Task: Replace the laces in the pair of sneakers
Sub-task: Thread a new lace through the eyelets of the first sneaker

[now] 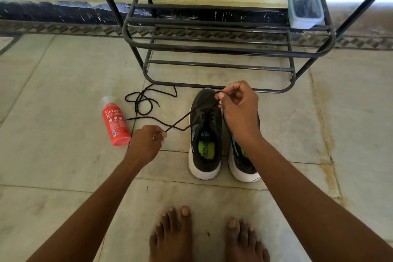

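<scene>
Two black sneakers with white soles stand side by side on the tiled floor, toes pointing away from me. The left sneaker (205,134) has a black lace (187,116) partly threaded through its eyelets. My left hand (146,142) pinches one stretch of that lace, pulled out to the left. My right hand (239,108) pinches the lace above the toe end and covers much of the right sneaker (242,166). A second black lace (144,100) lies loose on the floor further left.
A red spray bottle (116,122) lies on the floor at the left. Just behind the sneakers stands a black metal shoe rack (212,49), with a clear plastic box (305,9) on its right side. My bare feet (208,238) are at the bottom.
</scene>
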The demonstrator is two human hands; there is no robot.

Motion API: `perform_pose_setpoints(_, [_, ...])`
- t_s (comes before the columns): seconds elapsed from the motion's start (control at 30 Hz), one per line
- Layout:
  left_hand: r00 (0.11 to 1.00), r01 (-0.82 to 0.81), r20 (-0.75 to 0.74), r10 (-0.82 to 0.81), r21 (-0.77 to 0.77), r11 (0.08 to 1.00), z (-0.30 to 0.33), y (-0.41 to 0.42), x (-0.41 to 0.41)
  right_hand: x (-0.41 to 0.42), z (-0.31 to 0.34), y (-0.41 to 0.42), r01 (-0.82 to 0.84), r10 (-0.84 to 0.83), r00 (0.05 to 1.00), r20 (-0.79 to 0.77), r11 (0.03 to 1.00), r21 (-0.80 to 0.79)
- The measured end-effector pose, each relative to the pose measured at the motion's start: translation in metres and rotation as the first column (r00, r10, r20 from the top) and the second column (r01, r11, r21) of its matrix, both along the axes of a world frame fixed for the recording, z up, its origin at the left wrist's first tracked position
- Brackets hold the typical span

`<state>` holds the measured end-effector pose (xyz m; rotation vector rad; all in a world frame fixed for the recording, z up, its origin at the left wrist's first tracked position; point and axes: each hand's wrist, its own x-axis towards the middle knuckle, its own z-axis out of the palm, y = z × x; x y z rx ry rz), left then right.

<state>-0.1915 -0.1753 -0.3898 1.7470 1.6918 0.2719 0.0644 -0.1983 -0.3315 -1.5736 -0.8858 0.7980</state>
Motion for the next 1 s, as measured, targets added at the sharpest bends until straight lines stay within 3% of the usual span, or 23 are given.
perform_pose_setpoints(0.1, [0.999,-0.003,-0.042,0.003,-0.009,1.000,0.008,0.000,0.007,0.001,-0.002,-0.005,0.008,-0.001,0.988,0.154,0.999,-0.049])
perform_pose_setpoints(0.23, [0.981,-0.092,0.174,0.089,0.013,0.996,0.034,0.004,0.031,0.000,-0.009,-0.019,0.012,0.053,0.919,0.391,0.986,-0.164])
perform_pose_setpoints(0.4, [0.890,-0.127,0.434,0.140,-0.058,0.990,0.057,0.009,0.066,-0.011,-0.008,-0.031,-0.227,0.413,0.791,0.453,0.884,-0.409])
perform_pose_setpoints(0.53, [0.804,-0.103,0.576,0.147,-0.109,0.989,0.061,0.008,0.086,-0.013,-0.010,-0.031,-0.207,0.399,0.787,0.471,0.890,-0.407])
perform_pose_setpoints(0.63, [0.831,-0.075,0.546,0.104,-0.076,0.994,0.058,0.006,0.096,-0.008,-0.012,-0.032,-0.181,0.372,0.815,0.445,0.892,-0.414])
perform_pose_setpoints(0.77, [0.959,0.001,0.282,-0.031,0.109,0.994,0.052,0.003,0.106,-0.003,-0.015,-0.033,-0.144,0.326,0.861,0.391,0.893,-0.426])
perform_pose_setpoints(1.0, [0.969,-0.082,0.244,0.048,0.134,0.988,0.033,-0.011,0.124,-0.003,-0.019,-0.033,-0.152,0.300,0.910,0.285,0.883,-0.443])
